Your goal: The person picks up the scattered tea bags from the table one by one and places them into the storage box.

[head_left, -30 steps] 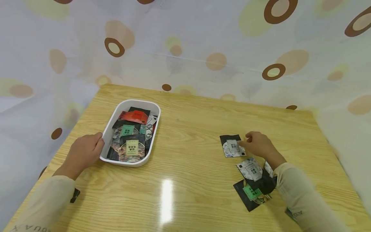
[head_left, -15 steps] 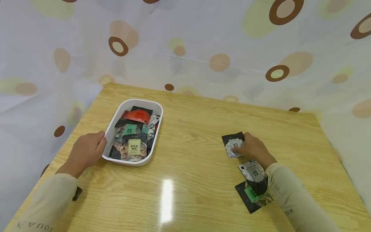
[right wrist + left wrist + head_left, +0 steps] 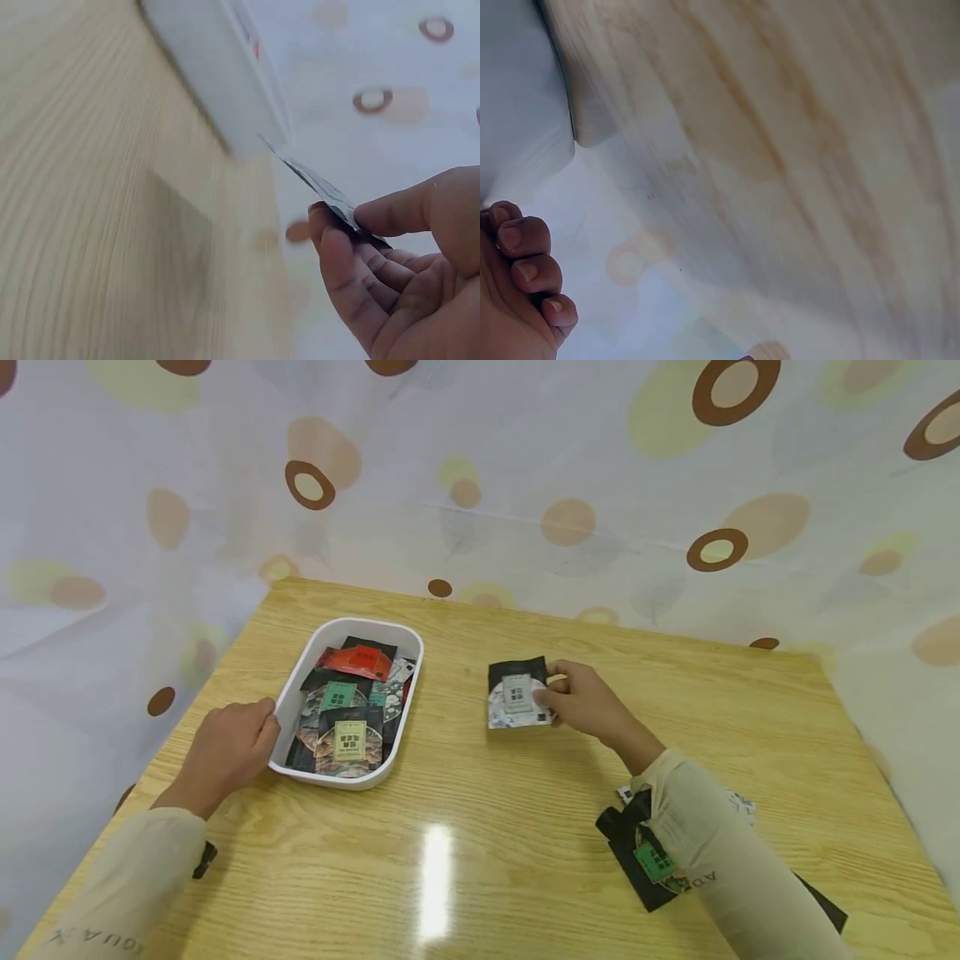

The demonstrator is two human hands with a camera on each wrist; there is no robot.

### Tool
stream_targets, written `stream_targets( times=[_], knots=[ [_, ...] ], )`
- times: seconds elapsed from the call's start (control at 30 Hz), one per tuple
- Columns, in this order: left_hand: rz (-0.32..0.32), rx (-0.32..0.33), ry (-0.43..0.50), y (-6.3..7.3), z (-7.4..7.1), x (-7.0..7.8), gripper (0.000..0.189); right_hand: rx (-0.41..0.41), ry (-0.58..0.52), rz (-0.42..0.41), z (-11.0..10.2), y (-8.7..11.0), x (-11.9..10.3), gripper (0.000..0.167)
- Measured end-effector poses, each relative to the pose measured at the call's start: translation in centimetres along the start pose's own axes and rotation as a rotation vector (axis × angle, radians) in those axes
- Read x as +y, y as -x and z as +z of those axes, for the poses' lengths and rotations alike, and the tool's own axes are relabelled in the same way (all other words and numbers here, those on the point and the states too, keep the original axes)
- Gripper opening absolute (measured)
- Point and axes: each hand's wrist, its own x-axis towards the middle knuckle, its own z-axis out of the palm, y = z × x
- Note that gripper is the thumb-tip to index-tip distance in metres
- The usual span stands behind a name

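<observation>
My left hand grips the near left rim of a white plastic bin. Several tea sachets lie in that bin, among them a red one and one with a yellow label. In the left wrist view, curled fingertips show beside the bin wall. Right of the bin, my right hand pinches a black and white tea sachet between thumb and fingers. The right wrist view has this sachet edge-on, raised off the table.
Under my right forearm lie several more sachets, partly hidden, one with a green label. A dark packet corner peeks out by the left sleeve. The wooden table meets a dotted cloth at the back.
The right hand has picked up the black and white sachet from the table's right side and carried it left toward the bin. The left hand keeps its place on the rim.
</observation>
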Motion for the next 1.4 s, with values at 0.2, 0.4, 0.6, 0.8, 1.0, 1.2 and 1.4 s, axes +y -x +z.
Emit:
stream_targets(
  times=[0.2,0.4,0.6,0.8,1.0,1.2,1.4],
  knots=[
    [-0.026,-0.003,-0.009,-0.1,0.4,-0.1,0.029,-0.072,-0.161,-0.034,4.5,-3.2,-5.0,0.047],
    [-0.018,0.035,-0.020,0.0,0.6,-0.4,0.028,-0.133,-0.248,-0.020,8.6,-5.7,-8.0,0.047],
    [0.001,0.036,-0.015,-0.5,0.8,-0.7,0.028,-0.176,-0.246,-0.041,11.5,-6.9,-9.3,0.055],
    [0.005,-0.008,-0.017,-1.3,1.2,-0.6,0.027,-0.166,-0.080,-0.134,11.3,-6.2,-8.6,0.061],
    [0.002,-0.036,-0.013,-1.7,0.9,-0.2,0.027,-0.048,0.054,-0.194,3.9,-1.9,-5.0,0.057],
    [0.027,0.009,-0.027,-1.9,-0.2,0.0,0.028,0.098,0.186,-0.033,-6.6,4.8,1.0,0.053],
    [-0.010,0.005,-0.034,-1.2,-1.1,-0.3,0.028,0.058,0.390,0.129,-12.1,10.3,7.3,0.050]
  ],
)
